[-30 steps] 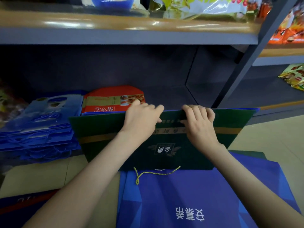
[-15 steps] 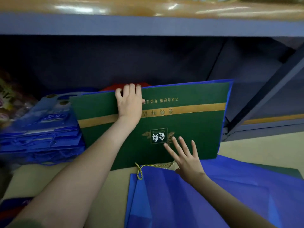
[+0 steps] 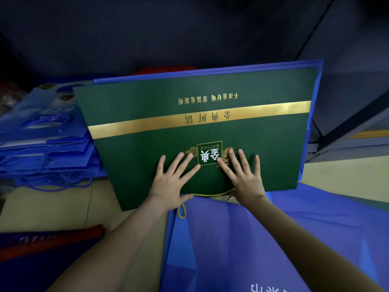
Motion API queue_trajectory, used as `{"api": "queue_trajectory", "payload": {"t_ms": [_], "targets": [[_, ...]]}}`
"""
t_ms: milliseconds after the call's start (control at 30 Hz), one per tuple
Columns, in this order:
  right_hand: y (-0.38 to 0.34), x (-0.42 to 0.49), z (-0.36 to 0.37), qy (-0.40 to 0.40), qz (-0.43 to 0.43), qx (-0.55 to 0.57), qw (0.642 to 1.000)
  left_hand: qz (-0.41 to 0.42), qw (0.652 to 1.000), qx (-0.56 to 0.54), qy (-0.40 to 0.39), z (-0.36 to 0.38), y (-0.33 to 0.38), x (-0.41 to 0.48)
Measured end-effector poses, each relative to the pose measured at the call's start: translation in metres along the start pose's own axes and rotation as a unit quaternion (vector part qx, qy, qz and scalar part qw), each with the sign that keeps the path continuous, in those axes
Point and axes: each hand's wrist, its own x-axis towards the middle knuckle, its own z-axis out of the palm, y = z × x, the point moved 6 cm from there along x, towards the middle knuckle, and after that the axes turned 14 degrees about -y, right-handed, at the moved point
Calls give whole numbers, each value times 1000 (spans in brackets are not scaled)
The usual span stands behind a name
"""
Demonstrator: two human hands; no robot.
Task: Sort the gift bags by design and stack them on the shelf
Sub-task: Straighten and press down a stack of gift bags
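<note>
We press both hands, left hand (image 3: pixel 171 182) and right hand (image 3: pixel 242 175), fingers spread flat, on the green gift bag (image 3: pixel 200 127) lying atop the shelf pile. Pushing unevenly could slide it leftward into the blue bag stack (image 3: pixel 46 144).

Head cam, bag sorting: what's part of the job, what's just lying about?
Job: green gift bag, left hand and right hand flat on it; stack of blue bags beside it; purple-blue bags in front; shelf.
Lying about: tan cardboard sheet; navy-and-red item at lower left, kind unclear.
</note>
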Motion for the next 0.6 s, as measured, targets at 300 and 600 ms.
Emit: {"api": "queue_trajectory", "payload": {"t_ms": [300,600], "targets": [[-17,-15,21,122,-52,-93,987,-39,999,-17,29,-10,-3,15],[-11,3,12,166,-58,-70,982,-85,991,-29,-100,-16,2,31]]}}
